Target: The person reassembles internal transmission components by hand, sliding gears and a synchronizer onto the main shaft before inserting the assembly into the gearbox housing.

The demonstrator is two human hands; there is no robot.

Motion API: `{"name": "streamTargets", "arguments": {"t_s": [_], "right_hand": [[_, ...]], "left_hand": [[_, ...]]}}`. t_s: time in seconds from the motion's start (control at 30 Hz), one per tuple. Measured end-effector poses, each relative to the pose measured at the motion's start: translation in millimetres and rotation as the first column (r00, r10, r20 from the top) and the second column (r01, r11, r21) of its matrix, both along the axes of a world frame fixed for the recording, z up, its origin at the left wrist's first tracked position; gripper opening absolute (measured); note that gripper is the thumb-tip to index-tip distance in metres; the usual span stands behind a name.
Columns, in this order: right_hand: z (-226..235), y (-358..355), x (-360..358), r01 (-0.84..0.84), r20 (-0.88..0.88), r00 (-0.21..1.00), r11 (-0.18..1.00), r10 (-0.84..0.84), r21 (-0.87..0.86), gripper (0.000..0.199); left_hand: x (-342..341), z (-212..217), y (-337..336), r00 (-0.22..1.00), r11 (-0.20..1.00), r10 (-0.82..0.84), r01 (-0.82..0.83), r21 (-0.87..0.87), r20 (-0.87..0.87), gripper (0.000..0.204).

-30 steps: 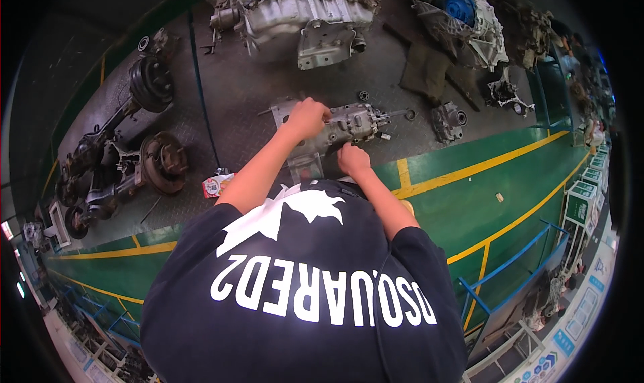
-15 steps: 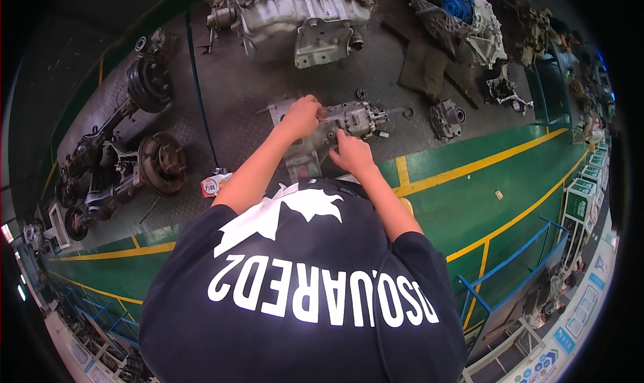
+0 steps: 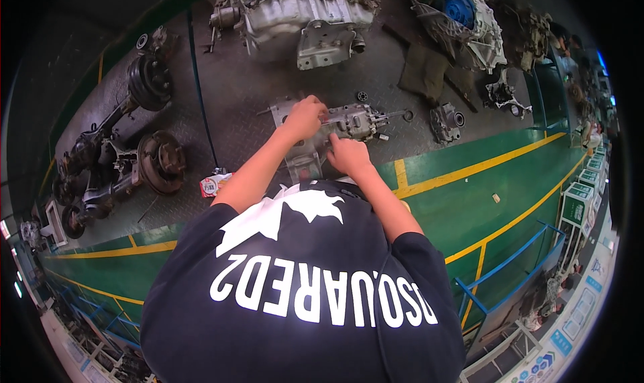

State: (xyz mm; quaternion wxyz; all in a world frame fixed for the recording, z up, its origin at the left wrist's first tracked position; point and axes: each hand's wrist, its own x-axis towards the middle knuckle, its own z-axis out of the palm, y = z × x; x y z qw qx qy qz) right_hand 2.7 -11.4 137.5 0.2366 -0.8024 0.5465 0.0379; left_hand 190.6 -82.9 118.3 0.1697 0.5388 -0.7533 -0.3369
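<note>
A grey metal gearbox (image 3: 355, 120) lies on the metal-topped bench in front of me, its bell-shaped end to the left and a shaft pointing right. My left hand (image 3: 305, 118) reaches over its middle, fingers curled and closed at the casing. What sits between those fingertips is hidden. On the near side of the casing is my right hand (image 3: 350, 156), with index finger and thumb apart and the index fingertip at the housing. A small round bearing-like part (image 3: 363, 96) lies just beyond the gearbox. By the shaft's right end is a metal ring (image 3: 408, 115).
A large transmission (image 3: 305, 21) stands at the far side. Axle parts with brake drums (image 3: 161, 161) occupy the left, near a red-and-white packet (image 3: 213, 184). Toward the right lie a small housing (image 3: 447, 123), a dark flat plate (image 3: 424, 69) and an opened casing with a blue part (image 3: 460, 9).
My right hand has shifted slightly left along the near side of the gearbox. My left hand stays at about the same spot on the casing, moving only slightly.
</note>
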Motion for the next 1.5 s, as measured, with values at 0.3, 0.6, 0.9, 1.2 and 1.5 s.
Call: {"name": "streamTargets", "arguments": {"t_s": [0.3,0.6,0.9,1.2,1.5], "right_hand": [[-8,4,-1,0.067,0.010,0.998,0.987,-0.069,0.146,0.025],[-15,8,-3,0.100,0.061,0.991,0.971,-0.116,0.218,0.044],[-13,10,-1,0.006,0.078,0.997,0.984,-0.020,0.180,0.030],[7,5,3,0.012,0.000,1.000,0.989,-0.013,0.150,0.041],[-8,0,-6,-0.047,0.061,0.997,0.998,0.050,-0.053,0.026]], "left_hand": [[-3,12,0,0.994,0.997,0.011,-0.020,0.080,0.110,0.027],[-6,15,5,0.996,1.000,0.028,-0.027,-0.009,0.085,0.025],[-1,6,2,0.987,0.995,-0.081,0.087,-0.039,0.136,0.017],[0,10,0,0.978,0.993,-0.119,0.117,0.020,0.171,0.024],[-4,1,1,0.988,0.998,0.017,-0.007,-0.066,0.155,0.023]]}}
